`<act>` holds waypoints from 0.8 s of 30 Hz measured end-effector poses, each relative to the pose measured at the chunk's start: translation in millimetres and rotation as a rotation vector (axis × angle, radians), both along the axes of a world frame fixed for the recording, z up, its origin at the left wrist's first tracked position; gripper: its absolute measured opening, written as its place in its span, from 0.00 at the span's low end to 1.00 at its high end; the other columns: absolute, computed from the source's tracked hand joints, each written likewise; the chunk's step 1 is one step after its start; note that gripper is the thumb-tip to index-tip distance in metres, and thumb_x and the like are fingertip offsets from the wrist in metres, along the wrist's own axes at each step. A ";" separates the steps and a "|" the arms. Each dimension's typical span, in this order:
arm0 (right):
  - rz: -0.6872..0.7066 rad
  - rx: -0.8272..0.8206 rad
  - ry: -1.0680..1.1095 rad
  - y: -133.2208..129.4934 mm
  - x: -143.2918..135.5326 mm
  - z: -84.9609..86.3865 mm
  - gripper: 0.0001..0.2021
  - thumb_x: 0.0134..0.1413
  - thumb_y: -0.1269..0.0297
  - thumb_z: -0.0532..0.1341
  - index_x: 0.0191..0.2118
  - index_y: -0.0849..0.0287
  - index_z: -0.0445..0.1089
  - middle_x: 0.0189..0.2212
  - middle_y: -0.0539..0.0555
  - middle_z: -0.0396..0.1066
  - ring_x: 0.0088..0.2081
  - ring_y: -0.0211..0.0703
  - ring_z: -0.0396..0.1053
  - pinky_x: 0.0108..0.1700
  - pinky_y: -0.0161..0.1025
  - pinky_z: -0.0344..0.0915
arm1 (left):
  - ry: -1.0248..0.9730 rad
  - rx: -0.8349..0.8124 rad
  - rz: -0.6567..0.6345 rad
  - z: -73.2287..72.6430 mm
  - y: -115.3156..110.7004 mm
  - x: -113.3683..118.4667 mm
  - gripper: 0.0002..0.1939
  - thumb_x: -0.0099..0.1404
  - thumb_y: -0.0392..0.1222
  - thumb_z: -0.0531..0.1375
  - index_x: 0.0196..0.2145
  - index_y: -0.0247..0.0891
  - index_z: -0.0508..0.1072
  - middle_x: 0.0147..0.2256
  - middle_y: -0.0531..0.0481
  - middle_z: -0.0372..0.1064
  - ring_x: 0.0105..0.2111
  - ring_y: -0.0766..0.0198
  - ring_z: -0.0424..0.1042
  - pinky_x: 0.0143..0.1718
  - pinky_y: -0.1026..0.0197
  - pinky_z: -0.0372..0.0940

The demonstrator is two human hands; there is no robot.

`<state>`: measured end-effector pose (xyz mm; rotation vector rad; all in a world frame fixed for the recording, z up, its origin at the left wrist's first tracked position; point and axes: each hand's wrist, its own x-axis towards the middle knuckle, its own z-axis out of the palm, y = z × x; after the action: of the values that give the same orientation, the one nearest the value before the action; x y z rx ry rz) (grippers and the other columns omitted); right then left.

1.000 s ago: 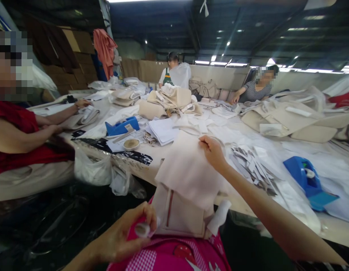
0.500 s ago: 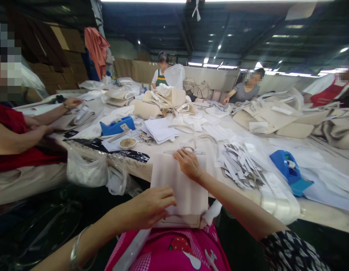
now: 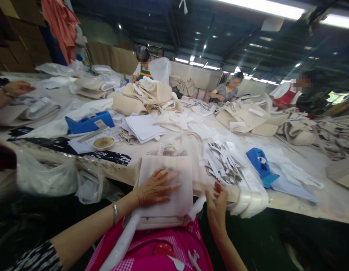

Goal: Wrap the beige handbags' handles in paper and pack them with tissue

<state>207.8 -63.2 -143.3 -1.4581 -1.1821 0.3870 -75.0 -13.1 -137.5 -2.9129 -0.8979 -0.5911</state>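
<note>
My left hand [image 3: 159, 188] lies flat with spread fingers on a white sheet [image 3: 180, 169], which covers the front of a beige bag [image 3: 163, 222]. The bag leans between my lap and the table's edge. A strap wrapped in white [image 3: 122, 241] hangs from its left side, and another wrapped end [image 3: 198, 207] sticks out at the right. To the right of the bag, my right hand [image 3: 218, 207] is raised just off the table edge, fingers loosely bent and apart, with nothing seen in it. A pile of paper strips [image 3: 222, 162] lies just beyond it.
Blue tape dispensers stand left [image 3: 89, 122] and right [image 3: 261, 167] on the table [image 3: 197, 188]. White papers [image 3: 143, 128] and a round tin [image 3: 103, 143] lie at left. Beige bag pieces [image 3: 151, 94] are heaped farther back. Co-workers [image 3: 225, 90] are around the table; a co-worker's hand [image 3: 19, 88] shows at left.
My right hand has left the top of the sheet and moved down to the right. My left hand has come to rest flat on the sheet. The view has turned right.
</note>
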 end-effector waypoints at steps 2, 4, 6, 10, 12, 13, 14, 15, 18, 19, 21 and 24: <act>-0.019 -0.240 0.346 -21.8 14.1 -35.3 0.23 0.47 0.56 0.68 0.49 0.56 0.67 0.42 0.57 0.71 0.43 0.53 0.71 0.42 0.47 0.69 | -0.009 -0.034 -0.010 0.5 2.3 1.2 0.34 0.63 0.52 0.62 0.65 0.57 0.55 0.67 0.48 0.47 0.60 0.45 0.52 0.63 0.38 0.41; 0.104 -0.404 0.662 -35.8 14.1 -59.5 0.22 0.45 0.55 0.69 0.47 0.57 0.70 0.38 0.55 0.74 0.38 0.50 0.74 0.37 0.43 0.70 | -0.026 -0.053 -0.008 -0.7 4.6 2.9 0.35 0.62 0.53 0.63 0.64 0.59 0.55 0.67 0.49 0.48 0.60 0.46 0.52 0.63 0.39 0.41; 0.225 -0.446 0.897 -43.0 3.2 -66.9 0.22 0.42 0.57 0.70 0.45 0.56 0.72 0.39 0.55 0.76 0.39 0.50 0.75 0.38 0.43 0.72 | -0.029 -0.052 -0.007 -2.9 6.2 4.0 0.35 0.61 0.54 0.63 0.63 0.61 0.56 0.67 0.49 0.47 0.60 0.45 0.52 0.62 0.38 0.41; 0.356 -0.335 1.063 -51.8 -23.6 -44.0 0.21 0.42 0.63 0.70 0.46 0.50 0.74 0.45 0.53 0.75 0.50 0.50 0.72 0.51 0.45 0.69 | -0.010 -0.039 -0.016 -4.6 6.4 2.8 0.34 0.61 0.56 0.62 0.63 0.60 0.57 0.67 0.48 0.46 0.60 0.44 0.52 0.62 0.36 0.41; 0.423 -0.322 0.984 -58.2 -31.6 -28.0 0.19 0.46 0.63 0.67 0.47 0.47 0.74 0.46 0.52 0.75 0.53 0.51 0.70 0.55 0.48 0.66 | 0.007 -0.040 -0.017 -3.7 5.8 1.4 0.34 0.62 0.56 0.62 0.63 0.58 0.57 0.67 0.47 0.46 0.61 0.43 0.51 0.62 0.36 0.40; 0.450 -0.318 0.883 -61.2 -33.7 -20.7 0.18 0.48 0.62 0.66 0.48 0.47 0.74 0.46 0.52 0.74 0.54 0.53 0.69 0.56 0.49 0.65 | 0.009 -0.042 -0.017 -3.0 5.4 0.7 0.34 0.62 0.55 0.62 0.64 0.58 0.57 0.67 0.47 0.46 0.61 0.43 0.51 0.62 0.36 0.40; 0.473 -0.299 0.743 -63.4 -34.8 -13.9 0.17 0.49 0.61 0.65 0.48 0.47 0.74 0.46 0.53 0.74 0.53 0.54 0.68 0.56 0.50 0.65 | 0.006 -0.045 -0.016 -2.3 5.1 0.0 0.34 0.62 0.54 0.63 0.63 0.58 0.57 0.67 0.48 0.47 0.61 0.43 0.51 0.62 0.36 0.40; 0.495 -0.269 0.579 -64.4 -34.8 -7.4 0.16 0.51 0.61 0.64 0.47 0.47 0.75 0.45 0.54 0.73 0.52 0.55 0.69 0.55 0.50 0.65 | 0.001 -0.049 -0.017 -1.5 4.7 -0.5 0.34 0.62 0.54 0.63 0.63 0.58 0.57 0.67 0.48 0.47 0.61 0.43 0.51 0.62 0.37 0.40; 0.610 -0.176 0.138 -60.6 -30.3 9.9 0.14 0.56 0.61 0.60 0.48 0.47 0.74 0.44 0.55 0.71 0.48 0.54 0.70 0.50 0.48 0.68 | 0.004 -0.058 -0.011 0.8 3.1 -1.0 0.34 0.62 0.53 0.63 0.63 0.58 0.57 0.67 0.49 0.46 0.61 0.44 0.52 0.63 0.37 0.40; 0.646 -0.153 0.046 -58.5 -27.7 14.2 0.14 0.57 0.62 0.58 0.48 0.46 0.73 0.43 0.55 0.70 0.47 0.54 0.70 0.48 0.47 0.69 | 0.008 -0.058 -0.004 1.4 2.4 -0.8 0.34 0.62 0.53 0.63 0.63 0.57 0.57 0.67 0.49 0.46 0.61 0.44 0.52 0.63 0.37 0.40; 0.703 -0.131 -0.081 -56.5 -21.4 18.2 0.15 0.58 0.65 0.57 0.49 0.44 0.71 0.42 0.55 0.69 0.46 0.54 0.70 0.46 0.47 0.70 | 0.008 -0.051 0.009 2.1 1.2 -0.2 0.34 0.62 0.53 0.63 0.63 0.57 0.57 0.67 0.48 0.47 0.61 0.44 0.52 0.63 0.37 0.40; 0.753 -0.101 -0.231 -63.2 -10.6 9.6 0.15 0.54 0.67 0.59 0.48 0.44 0.70 0.48 0.57 0.69 0.49 0.55 0.70 0.48 0.50 0.70 | 0.010 -0.051 0.028 1.4 0.4 0.4 0.34 0.62 0.52 0.62 0.64 0.57 0.56 0.67 0.49 0.46 0.61 0.43 0.52 0.63 0.37 0.39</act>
<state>197.3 -126.4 -133.7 -1.1119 -1.9138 0.8103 -74.6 -12.8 -136.0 -2.9400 -0.9655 -0.5596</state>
